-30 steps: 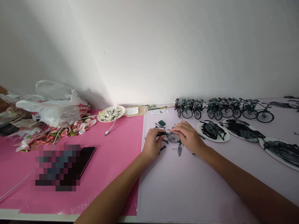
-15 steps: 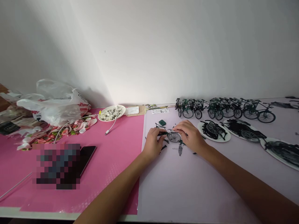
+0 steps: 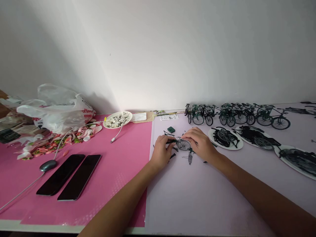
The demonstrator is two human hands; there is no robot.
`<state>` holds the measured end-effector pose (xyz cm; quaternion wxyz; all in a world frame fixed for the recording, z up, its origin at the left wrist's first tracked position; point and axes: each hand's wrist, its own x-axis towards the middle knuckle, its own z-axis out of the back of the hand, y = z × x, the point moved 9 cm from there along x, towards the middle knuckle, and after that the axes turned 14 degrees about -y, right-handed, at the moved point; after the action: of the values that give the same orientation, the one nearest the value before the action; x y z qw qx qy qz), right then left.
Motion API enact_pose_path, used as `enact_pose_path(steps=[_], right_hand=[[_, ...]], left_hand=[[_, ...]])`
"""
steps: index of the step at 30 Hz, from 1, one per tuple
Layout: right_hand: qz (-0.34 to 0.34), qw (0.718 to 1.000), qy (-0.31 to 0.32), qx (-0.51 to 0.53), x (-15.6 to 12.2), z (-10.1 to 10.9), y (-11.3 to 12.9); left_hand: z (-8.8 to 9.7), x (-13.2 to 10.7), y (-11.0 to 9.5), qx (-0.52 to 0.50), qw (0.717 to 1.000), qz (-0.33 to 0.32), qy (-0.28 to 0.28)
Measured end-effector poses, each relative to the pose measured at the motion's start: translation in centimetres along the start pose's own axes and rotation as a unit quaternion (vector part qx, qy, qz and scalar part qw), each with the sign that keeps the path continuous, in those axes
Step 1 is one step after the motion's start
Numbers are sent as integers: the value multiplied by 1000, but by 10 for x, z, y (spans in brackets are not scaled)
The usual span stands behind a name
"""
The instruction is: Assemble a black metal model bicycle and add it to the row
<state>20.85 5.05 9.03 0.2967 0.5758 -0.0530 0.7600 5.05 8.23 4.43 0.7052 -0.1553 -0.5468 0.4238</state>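
Note:
Between my hands, a small toy bicycle wheel (image 3: 183, 144) with thin spokes is held just at the table surface. My left hand (image 3: 161, 150) is closed, its thumb and fingers pinching a dark part of the model bicycle at the wheel's left side. From the right, my right hand (image 3: 199, 141) pinches at the wheel's upper edge; the fingertips hide exactly what they grip. Around the hands lie loose model pieces: a grey piece (image 3: 190, 159) in front, a dark green block (image 3: 171, 129) behind, and several thin dark parts partly covered by the left hand.
Assembled model bicycles (image 3: 264, 119) stand along the wall. White plates (image 3: 241, 144) of dark parts sit at right. On the pink mat (image 3: 118, 171) are two phones (image 3: 80, 177), a cabled dark device (image 3: 48, 165), a bowl of pale pieces (image 3: 118, 120), petals and a plastic bag (image 3: 59, 115).

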Motion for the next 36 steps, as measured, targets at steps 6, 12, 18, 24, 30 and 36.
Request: enact_pose_path(steps=[6,12,18,24,30,36], right_hand=[[-5,1000,6,-2,-1,-1,-1],[-3,1000,18,0,-3,-2,-5],[-1,1000,24,-3,-6,-4,-9],[-13,999,36,-27,-7,-4,-11],[-38,997,40,-55,-9,-3,-15],[-64,995,39,-70,-12,-3,-19]], left_hand=[[0,0,1,-1,1000,0,-2],[0,1,2,7,1000,3,2],[0,1,6,5,1000,11,3],[1,0,4,1,1000,3,-1],[2,1,1,-3,1000,-6,-4],[2,0,-1,-2,1000,-14,-7]])
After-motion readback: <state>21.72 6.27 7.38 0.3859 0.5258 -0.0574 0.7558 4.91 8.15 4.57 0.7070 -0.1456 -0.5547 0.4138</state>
